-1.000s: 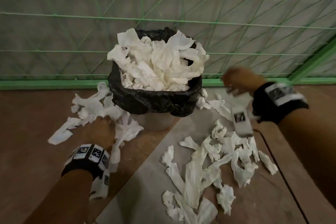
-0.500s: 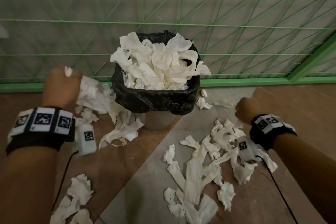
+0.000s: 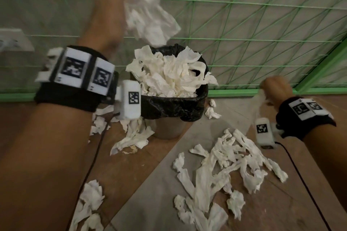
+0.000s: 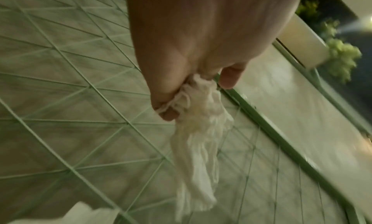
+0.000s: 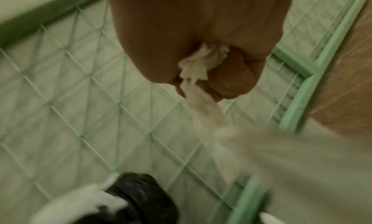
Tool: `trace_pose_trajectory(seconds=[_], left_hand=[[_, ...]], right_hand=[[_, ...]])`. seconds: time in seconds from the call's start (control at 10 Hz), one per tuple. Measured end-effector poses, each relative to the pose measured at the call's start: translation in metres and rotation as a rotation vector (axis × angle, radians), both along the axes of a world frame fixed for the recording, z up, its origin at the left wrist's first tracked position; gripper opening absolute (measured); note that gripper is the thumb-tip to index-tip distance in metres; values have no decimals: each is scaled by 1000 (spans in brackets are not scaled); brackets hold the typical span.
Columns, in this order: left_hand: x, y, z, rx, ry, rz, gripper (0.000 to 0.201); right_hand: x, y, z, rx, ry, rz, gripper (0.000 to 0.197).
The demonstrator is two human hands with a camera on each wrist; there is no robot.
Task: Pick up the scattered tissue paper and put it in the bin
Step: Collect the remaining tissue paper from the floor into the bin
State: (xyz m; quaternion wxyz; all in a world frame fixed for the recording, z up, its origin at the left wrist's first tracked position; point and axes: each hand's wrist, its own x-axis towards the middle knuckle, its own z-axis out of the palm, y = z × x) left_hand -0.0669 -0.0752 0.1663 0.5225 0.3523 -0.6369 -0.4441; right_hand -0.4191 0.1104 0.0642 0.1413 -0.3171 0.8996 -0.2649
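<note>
A bin [image 3: 174,108] lined with a black bag stands against the green mesh fence, heaped with white tissue [image 3: 172,73]. My left hand [image 3: 112,5] is raised above and left of the bin, gripping a bunch of tissue [image 3: 150,17] that hangs over the bin's rim; the left wrist view shows the fingers [image 4: 167,100] curled round that tissue [image 4: 193,140]. My right hand [image 3: 276,88] is low, right of the bin, gripping a strip of tissue [image 3: 261,101]; in the right wrist view that hand [image 5: 201,68] clutches the tissue [image 5: 201,63].
Several torn tissue pieces [image 3: 225,170] lie on the grey mat [image 3: 155,193] in front of the bin. More tissue [image 3: 133,137] lies left of the bin and more at the lower left [image 3: 90,200]. The green fence [image 3: 244,33] closes the back. Cables trail from both wrists.
My left hand has risen from beside the bin to above it, carrying its bunch of tissue. My right hand lifted from the floor pile with a strip of tissue.
</note>
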Motion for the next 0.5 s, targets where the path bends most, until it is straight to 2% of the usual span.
trace_pose_trajectory(seconds=[0.1, 0.2, 0.3, 0.4, 0.5], left_hand=[[-25, 34, -21, 4, -533, -55, 26], [-35, 38, -57, 33, -916, -199, 25], [-37, 42, -76, -93, -1072, -274, 23], [-39, 40, -85, -229, -1164, -315, 20], [-40, 35, -86, -258, -1216, -382, 19]], right_hand=[[17, -9, 47, -405, -202, -86, 17], [48, -18, 100, -759, -290, 29, 22], [77, -25, 140, -933, -381, 246, 38], [103, -37, 155, -1002, -489, 442, 31], [132, -63, 147, -827, -261, 498, 20]])
